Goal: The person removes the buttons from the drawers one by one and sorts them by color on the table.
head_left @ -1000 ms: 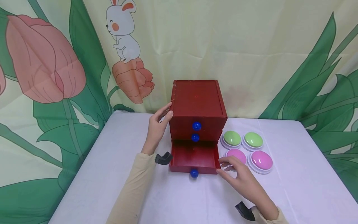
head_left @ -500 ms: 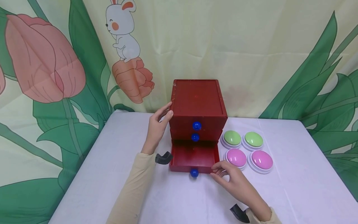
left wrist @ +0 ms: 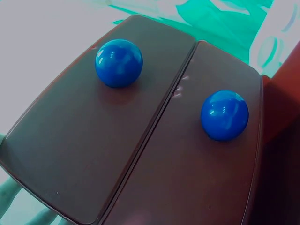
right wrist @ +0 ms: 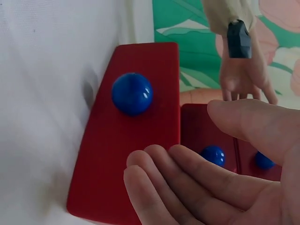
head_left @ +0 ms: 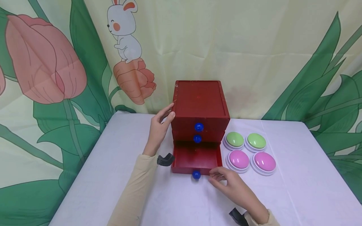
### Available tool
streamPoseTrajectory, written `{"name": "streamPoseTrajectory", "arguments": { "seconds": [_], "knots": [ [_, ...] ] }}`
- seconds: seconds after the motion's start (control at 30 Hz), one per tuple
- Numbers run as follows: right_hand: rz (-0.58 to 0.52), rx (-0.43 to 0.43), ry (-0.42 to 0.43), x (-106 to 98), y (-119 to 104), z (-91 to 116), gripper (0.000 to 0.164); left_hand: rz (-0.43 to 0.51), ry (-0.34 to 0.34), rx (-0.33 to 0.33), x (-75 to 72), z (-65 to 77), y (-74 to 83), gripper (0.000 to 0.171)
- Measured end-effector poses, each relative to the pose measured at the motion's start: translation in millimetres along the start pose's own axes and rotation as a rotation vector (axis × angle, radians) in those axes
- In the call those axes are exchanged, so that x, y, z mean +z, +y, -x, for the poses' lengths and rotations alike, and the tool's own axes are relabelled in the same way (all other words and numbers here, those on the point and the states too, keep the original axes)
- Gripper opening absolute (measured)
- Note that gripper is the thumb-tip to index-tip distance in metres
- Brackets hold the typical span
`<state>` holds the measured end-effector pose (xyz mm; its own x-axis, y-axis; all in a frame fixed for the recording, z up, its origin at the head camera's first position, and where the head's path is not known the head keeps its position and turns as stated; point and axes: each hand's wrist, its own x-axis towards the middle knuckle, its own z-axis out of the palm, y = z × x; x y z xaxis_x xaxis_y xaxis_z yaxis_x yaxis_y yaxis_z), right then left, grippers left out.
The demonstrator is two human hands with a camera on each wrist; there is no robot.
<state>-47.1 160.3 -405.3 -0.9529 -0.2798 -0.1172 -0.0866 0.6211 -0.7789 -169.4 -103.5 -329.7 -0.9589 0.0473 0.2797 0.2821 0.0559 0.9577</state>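
A dark red drawer cabinet [head_left: 198, 100] stands at the back of the table, its top and middle drawers closed. The bottom drawer [head_left: 195, 157] is pulled out and bare inside; a round blue knob [head_left: 196, 174] sits on its front. My left hand [head_left: 157, 130] rests against the cabinet's left side with extended fingers. My right hand [head_left: 233, 186] is at the right part of the bottom drawer's front, right of the knob. In the right wrist view, its fingers [right wrist: 187, 187] are loosely bent and hold nothing; whether they touch the drawer I cannot tell.
Right of the cabinet, two green push lights [head_left: 234, 139] stand behind two pink push lights [head_left: 265, 161], all with white bases. A white cloth [head_left: 299, 175] covers the table. Behind it hangs a printed curtain [head_left: 240, 56] with a rabbit and tulips.
My right hand has moved left and slightly down along the bottom drawer's front, from its right corner toward the knob. The left hand and the drawer have stayed put.
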Motion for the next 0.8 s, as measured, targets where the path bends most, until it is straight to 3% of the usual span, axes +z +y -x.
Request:
{"name": "streamPoseTrajectory", "arguments": {
  "seconds": [0.23,0.43,0.67,0.8],
  "knots": [
    [0.007,-0.025,-0.019,8,3,-2,0.035,0.000,-0.001,0.003,0.2,-0.1,0.1,0.044],
    [0.012,-0.095,-0.031,15,13,-6,0.035,-0.002,0.000,0.008,0.5,-0.4,-0.5,0.044],
    [0.012,-0.116,-0.054,23,19,-12,0.034,0.002,0.005,0.010,-2.7,-11.7,-29.9,0.045],
    [0.026,-0.128,-0.037,27,19,-15,0.030,0.005,0.007,0.022,-3.1,-12.7,-34.3,0.044]
  ]
}}
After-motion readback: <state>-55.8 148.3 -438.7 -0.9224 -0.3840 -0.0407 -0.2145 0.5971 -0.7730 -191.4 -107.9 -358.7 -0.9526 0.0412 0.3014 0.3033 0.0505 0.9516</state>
